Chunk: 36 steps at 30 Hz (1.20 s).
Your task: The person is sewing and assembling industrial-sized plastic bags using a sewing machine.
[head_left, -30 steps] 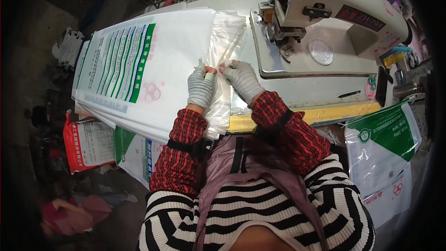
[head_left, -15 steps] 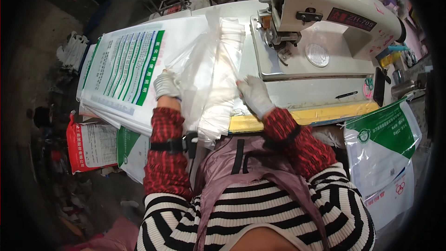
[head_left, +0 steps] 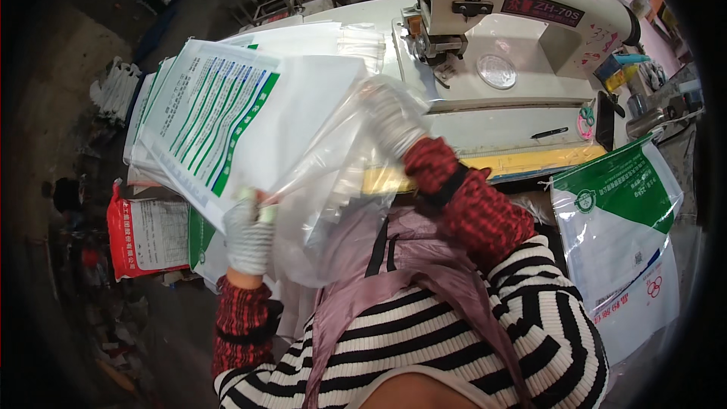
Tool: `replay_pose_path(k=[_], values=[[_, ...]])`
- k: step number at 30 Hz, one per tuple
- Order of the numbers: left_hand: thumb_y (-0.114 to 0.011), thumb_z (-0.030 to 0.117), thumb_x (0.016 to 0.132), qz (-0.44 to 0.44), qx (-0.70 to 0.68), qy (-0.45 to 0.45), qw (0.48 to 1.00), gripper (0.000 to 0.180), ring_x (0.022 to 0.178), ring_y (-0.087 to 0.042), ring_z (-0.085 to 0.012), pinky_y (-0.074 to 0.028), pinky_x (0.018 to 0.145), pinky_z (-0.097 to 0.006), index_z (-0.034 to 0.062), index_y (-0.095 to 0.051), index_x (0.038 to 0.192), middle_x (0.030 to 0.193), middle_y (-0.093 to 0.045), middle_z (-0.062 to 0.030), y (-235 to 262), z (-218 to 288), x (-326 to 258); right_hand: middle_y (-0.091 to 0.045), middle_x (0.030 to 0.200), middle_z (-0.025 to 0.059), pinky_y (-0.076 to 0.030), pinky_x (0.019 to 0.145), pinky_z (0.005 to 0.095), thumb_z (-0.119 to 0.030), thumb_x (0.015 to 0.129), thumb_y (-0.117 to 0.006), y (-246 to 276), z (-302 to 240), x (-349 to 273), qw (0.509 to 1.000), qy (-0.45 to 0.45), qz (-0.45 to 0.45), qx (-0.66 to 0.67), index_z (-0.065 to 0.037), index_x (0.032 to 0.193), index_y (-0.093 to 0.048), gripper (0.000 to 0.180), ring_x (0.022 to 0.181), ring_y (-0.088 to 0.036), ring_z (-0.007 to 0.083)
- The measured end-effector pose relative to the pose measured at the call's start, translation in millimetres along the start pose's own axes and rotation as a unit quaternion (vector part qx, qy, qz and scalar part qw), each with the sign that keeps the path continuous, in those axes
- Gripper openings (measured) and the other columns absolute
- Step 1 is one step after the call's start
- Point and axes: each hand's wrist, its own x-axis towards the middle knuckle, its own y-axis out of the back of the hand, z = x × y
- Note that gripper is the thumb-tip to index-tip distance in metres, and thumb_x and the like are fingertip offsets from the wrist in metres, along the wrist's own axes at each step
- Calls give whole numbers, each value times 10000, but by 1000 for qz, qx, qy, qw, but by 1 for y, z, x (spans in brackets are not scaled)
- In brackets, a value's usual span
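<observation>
The printed bag (head_left: 250,136) has just come away from the square lay it had on the pile (head_left: 314,34): it now sits skewed across it, its near corner swung toward the apron (head_left: 409,238). The left hand (head_left: 248,242) has dropped back from the print to that corner, and its thumb and fingers look pinched together on the edge there. The right hand (head_left: 390,123) has come in from the table and is up among the clear film (head_left: 318,212); it is blurred and partly behind the plastic, so I cannot tell whether its fingers are gripping. The film, flat toward the machine side before, now billows between both hands and hangs over the apron; whether it is joined to the bag is unclear. My reading is that this one bag is now being handled apart from those under it. The machine (head_left: 522,11) stands beyond the right hand, apart from bag and film.
</observation>
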Motion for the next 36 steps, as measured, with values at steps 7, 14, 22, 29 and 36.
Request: replay_pose_path(k=[7,14,22,29,36], values=[[-517,112,912,164,28,-22,986,133,598,-545,-215,-437,596,-330,10,-563,842,660,-582,-108,14,-41,-20,-605,894,103,-459,752,346,-239,805,-678,27,28,-23,846,-436,81,295,-40,1089,-564,365,789,-567,232],[-516,162,929,153,-99,22,983,195,617,-546,-256,-433,578,-349,-14,-586,884,736,-585,-164,12,-34,-18,-620,846,93,-466,741,380,-220,772,-675,63,59,9,892,-321,19,317,-86,1054,-603,321,773,-576,274],[-455,117,934,128,-178,145,965,177,660,-556,-249,-442,612,-329,-8,-580,938,768,-582,-126,10,-38,-56,-598,706,124,-492,722,350,-189,837,-582,39,-7,24,660,-366,56,654,-41,859,-604,152,686,-597,262],[-486,36,866,69,17,34,997,177,648,-581,-239,-483,598,-332,-8,-598,996,764,-599,-119,-2,-43,-109,-633,809,93,-477,756,367,-166,775,-615,17,52,53,885,-361,4,295,-103,892,-641,135,829,-595,259],[-554,6,757,-18,269,78,960,326,664,-589,-304,-491,613,-395,9,-578,1081,781,-597,-157,55,-28,-116,-623,747,99,-473,680,390,-105,788,-525,33,24,70,966,-58,-73,240,-131,822,-637,120,773,-601,276]])
